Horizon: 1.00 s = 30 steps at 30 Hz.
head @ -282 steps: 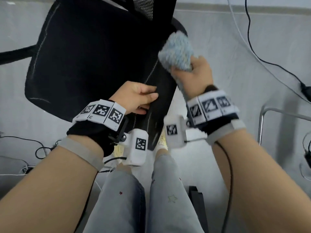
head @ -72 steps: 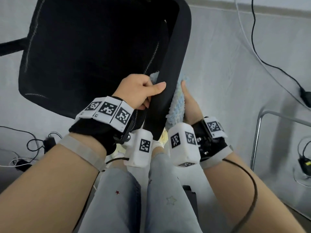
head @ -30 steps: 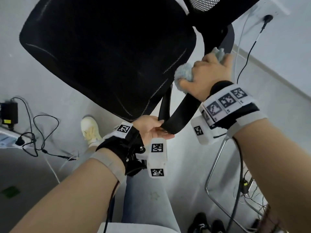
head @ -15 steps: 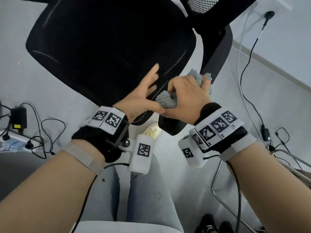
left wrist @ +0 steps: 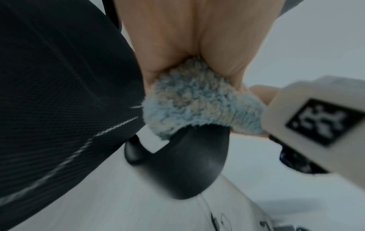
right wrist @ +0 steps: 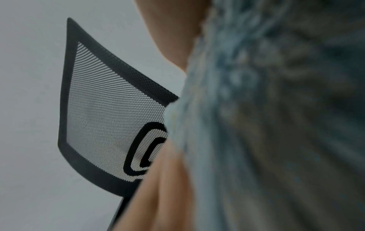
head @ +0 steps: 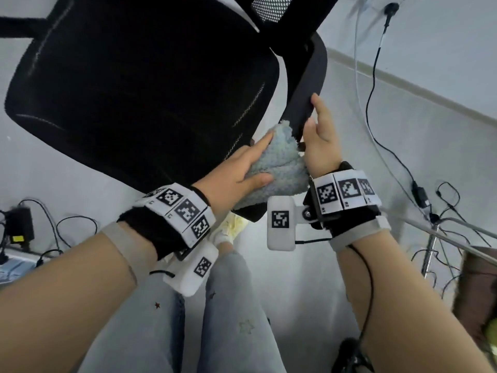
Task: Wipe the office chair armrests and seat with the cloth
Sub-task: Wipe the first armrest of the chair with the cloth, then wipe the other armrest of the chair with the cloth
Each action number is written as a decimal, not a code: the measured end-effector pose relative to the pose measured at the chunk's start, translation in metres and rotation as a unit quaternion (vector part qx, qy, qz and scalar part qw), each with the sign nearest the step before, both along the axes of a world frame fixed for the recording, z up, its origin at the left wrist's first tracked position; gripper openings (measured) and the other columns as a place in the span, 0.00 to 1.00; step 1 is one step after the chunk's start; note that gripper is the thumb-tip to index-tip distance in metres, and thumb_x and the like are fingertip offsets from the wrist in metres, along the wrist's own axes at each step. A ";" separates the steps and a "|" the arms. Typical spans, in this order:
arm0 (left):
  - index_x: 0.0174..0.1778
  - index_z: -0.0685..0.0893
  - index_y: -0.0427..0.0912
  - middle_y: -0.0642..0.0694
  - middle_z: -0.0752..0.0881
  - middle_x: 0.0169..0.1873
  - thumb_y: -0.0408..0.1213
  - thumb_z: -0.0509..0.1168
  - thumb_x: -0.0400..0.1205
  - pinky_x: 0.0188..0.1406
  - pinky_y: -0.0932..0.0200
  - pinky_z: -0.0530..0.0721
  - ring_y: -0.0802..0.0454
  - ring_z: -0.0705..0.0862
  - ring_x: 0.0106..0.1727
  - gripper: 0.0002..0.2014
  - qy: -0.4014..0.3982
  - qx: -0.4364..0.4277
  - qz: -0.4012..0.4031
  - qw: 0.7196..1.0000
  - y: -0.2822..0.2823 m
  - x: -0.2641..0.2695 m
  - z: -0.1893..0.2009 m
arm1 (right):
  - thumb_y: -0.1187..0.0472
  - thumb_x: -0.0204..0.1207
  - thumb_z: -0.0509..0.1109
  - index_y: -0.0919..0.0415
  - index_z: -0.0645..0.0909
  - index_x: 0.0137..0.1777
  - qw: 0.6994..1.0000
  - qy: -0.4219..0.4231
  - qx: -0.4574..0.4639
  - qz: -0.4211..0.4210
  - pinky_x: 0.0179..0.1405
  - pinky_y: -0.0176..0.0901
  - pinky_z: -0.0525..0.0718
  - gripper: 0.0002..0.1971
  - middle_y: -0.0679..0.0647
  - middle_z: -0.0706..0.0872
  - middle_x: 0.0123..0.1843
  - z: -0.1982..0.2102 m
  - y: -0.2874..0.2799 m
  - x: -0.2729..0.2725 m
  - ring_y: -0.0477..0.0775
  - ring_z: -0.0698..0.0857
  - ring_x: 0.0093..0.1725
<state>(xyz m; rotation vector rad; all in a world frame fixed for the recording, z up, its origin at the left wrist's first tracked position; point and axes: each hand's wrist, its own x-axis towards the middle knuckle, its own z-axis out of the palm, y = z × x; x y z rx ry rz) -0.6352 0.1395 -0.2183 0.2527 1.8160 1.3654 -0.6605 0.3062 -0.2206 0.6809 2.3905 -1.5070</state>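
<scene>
Head view shows the cloth (head: 277,168), a fluffy pale-blue wad, lying on the front end of the chair's right armrest (head: 306,84), just beside the seat (head: 139,84) corner. The left hand (head: 236,173) grips it, thumb over the top and fingers (head: 258,144) along its far side; the left wrist view confirms the cloth bunched in that palm above the armrest's rounded tip. The right hand (head: 320,141) rests against the armrest's outer side, its fingers nearly straight and holding nothing, the cloth touching its palm. The step in hand looks like passing the cloth to the left hand at the armrest. Next, I judge, the left hand must carry the cloth onto the seat and press it flat there.
</scene>
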 end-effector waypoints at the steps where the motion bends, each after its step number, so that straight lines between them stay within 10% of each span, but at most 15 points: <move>1: 0.79 0.46 0.59 0.52 0.67 0.72 0.44 0.59 0.82 0.70 0.67 0.65 0.62 0.68 0.71 0.34 -0.010 0.024 0.001 1.000 -0.006 0.006 0.000 | 0.64 0.82 0.53 0.54 0.58 0.79 1.000 -0.010 -0.015 -0.006 0.65 0.51 0.80 0.25 0.61 0.79 0.67 0.000 0.002 0.001 0.59 0.79 0.66; 4: 0.74 0.51 0.59 0.65 0.64 0.70 0.40 0.58 0.82 0.65 0.82 0.65 0.83 0.66 0.65 0.29 -0.025 0.072 0.024 0.997 -0.010 0.013 -0.003 | 0.65 0.82 0.54 0.41 0.57 0.77 0.997 -0.059 -0.046 -0.005 0.40 0.55 0.88 0.26 0.68 0.83 0.50 0.003 0.004 0.003 0.63 0.85 0.43; 13: 0.79 0.57 0.46 0.52 0.65 0.74 0.36 0.53 0.85 0.74 0.68 0.66 0.62 0.65 0.73 0.25 0.049 0.043 0.062 0.996 0.022 -0.027 -0.008 | 0.66 0.80 0.60 0.44 0.64 0.73 0.998 -0.046 -0.039 -0.022 0.24 0.35 0.80 0.24 0.57 0.81 0.31 0.006 0.010 -0.003 0.47 0.81 0.24; 18: 0.70 0.68 0.47 0.50 0.77 0.59 0.40 0.49 0.86 0.62 0.64 0.76 0.55 0.77 0.62 0.16 -0.016 -0.001 0.084 0.996 -0.002 0.011 -0.024 | 0.67 0.81 0.56 0.42 0.60 0.73 0.997 -0.070 -0.024 0.002 0.25 0.44 0.87 0.25 0.51 0.81 0.29 0.007 0.011 -0.008 0.48 0.82 0.24; 25: 0.63 0.76 0.40 0.45 0.82 0.51 0.39 0.49 0.86 0.52 0.65 0.79 0.52 0.81 0.53 0.15 -0.079 -0.054 0.135 0.986 -0.028 0.007 -0.020 | 0.69 0.81 0.56 0.45 0.62 0.74 0.997 -0.083 0.003 -0.007 0.40 0.49 0.89 0.25 0.52 0.80 0.37 0.020 0.003 -0.011 0.50 0.81 0.32; 30: 0.60 0.75 0.46 0.49 0.83 0.48 0.44 0.51 0.85 0.56 0.53 0.81 0.49 0.82 0.54 0.13 -0.153 -0.033 0.254 0.954 -0.059 -0.004 0.006 | 0.58 0.74 0.68 0.55 0.75 0.67 0.982 0.024 0.175 0.068 0.61 0.30 0.63 0.20 0.60 0.71 0.64 0.043 -0.037 -0.001 0.56 0.71 0.66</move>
